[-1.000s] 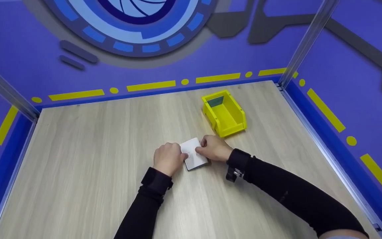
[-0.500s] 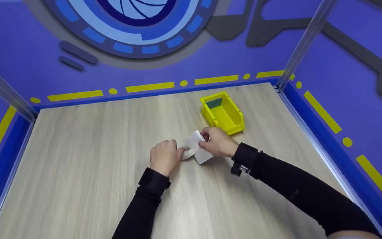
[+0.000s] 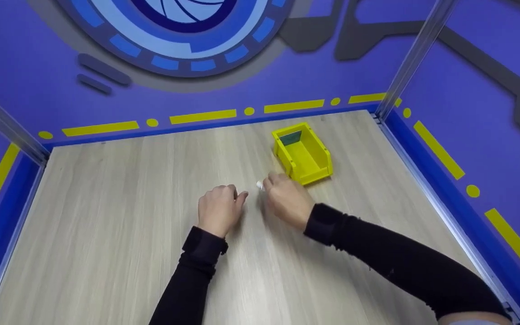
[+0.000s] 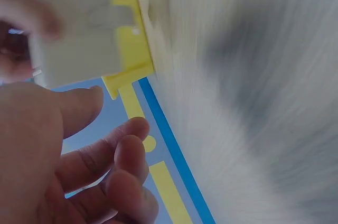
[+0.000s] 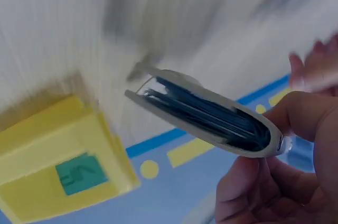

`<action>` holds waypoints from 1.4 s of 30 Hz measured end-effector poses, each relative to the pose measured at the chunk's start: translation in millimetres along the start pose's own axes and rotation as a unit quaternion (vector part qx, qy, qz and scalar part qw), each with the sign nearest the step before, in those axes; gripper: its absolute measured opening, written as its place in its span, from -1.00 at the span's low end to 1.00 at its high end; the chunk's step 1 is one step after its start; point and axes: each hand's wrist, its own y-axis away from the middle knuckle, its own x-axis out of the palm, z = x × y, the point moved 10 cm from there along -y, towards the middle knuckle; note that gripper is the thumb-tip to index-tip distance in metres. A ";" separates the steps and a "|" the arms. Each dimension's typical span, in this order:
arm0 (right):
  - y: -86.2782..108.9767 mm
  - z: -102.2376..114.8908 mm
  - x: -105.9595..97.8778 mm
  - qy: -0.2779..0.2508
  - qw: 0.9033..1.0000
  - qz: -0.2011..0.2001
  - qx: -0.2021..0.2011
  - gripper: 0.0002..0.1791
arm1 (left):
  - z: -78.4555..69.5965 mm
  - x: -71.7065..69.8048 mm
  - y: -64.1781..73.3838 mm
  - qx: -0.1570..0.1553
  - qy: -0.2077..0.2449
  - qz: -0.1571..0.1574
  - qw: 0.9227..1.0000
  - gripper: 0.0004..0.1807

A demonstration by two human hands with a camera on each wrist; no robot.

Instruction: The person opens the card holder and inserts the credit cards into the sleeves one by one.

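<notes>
My right hand [image 3: 288, 199] pinches a small white card holder [image 5: 203, 109] between thumb and fingers. In the right wrist view it is seen edge-on, its white covers folded around dark blue inner sleeves. Most of it is hidden behind the hand in the head view, where only a white corner [image 3: 260, 185] shows. The left wrist view shows its pale flat face, with a short strap [image 4: 111, 17] across it. To the left, my left hand [image 3: 219, 210] is apart from the holder, its fingers loosely curled around nothing.
A yellow open-fronted bin [image 3: 304, 155] stands just beyond my right hand, a green label [image 5: 82, 174] on its wall. The wooden tabletop [image 3: 129, 203] meets a blue-purple back wall [image 3: 188, 99] and side panels with metal posts.
My left hand has let go of the card holder's strap and drawn slightly left. My right hand has lifted and turned the holder, so its face no longer shows from above.
</notes>
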 end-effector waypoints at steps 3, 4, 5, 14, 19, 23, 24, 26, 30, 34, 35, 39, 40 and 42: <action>5.1 24.5 17.6 0.048 0.998 -0.009 -0.036 -0.85 | 0.1 1.7 0.4 0.001 0.003 0.003 1.000 -0.51; 6.1 31.2 22.2 0.062 0.997 -0.014 -0.043 -0.86 | 0.1 2.3 0.5 0.001 0.005 0.004 1.000 -0.51; 6.8 37.0 25.7 0.070 0.996 -0.023 -0.048 -0.87 | 0.1 2.7 0.3 0.000 0.005 0.006 1.000 -0.51; 7.5 34.5 41.7 -0.082 0.996 0.002 -0.023 -0.91 | -4.6 2.7 1.1 0.006 -0.006 0.009 1.000 -0.53; 7.5 -13.1 43.2 -0.247 0.963 0.069 0.082 -0.83 | -14.0 3.3 6.2 0.015 -0.005 0.012 1.000 -0.58; 21.8 -54.9 43.9 -0.253 0.950 0.071 0.170 -0.83 | -25.3 9.2 12.1 0.038 -0.008 0.006 0.999 -0.59; 25.4 -61.8 46.1 -0.249 0.948 0.076 0.184 -0.82 | -26.3 12.7 13.6 0.041 -0.015 0.007 0.999 -0.57; 31.5 -70.9 53.7 -0.244 0.944 0.096 0.201 -0.76 | -25.0 21.3 16.4 0.039 -0.029 0.013 0.999 -0.53; 38.7 -76.7 67.8 -0.255 0.934 0.139 0.209 -0.71 | -15.3 37.0 17.7 0.009 -0.035 0.032 0.999 -0.44; 38.9 -75.0 75.0 -0.278 0.926 0.159 0.198 -0.72 | -4.5 45.0 12.7 -0.029 -0.021 0.048 0.998 -0.42; 39.5 -74.3 76.2 -0.284 0.925 0.161 0.195 -0.71 | -3.1 46.7 10.6 -0.034 -0.019 0.055 0.998 -0.43; 44.3 -71.1 79.2 -0.307 0.921 0.156 0.185 -0.71 | -4.2 52.5 0.7 -0.036 -0.014 0.074 0.997 -0.46; 46.5 -69.5 80.1 -0.315 0.918 0.154 0.186 -0.71 | -5.3 53.4 -2.1 -0.034 -0.013 0.075 0.997 -0.47; 51.4 -64.9 82.5 -0.334 0.910 0.151 0.193 -0.73 | -7.5 55.7 -7.3 -0.030 -0.017 0.076 0.996 -0.50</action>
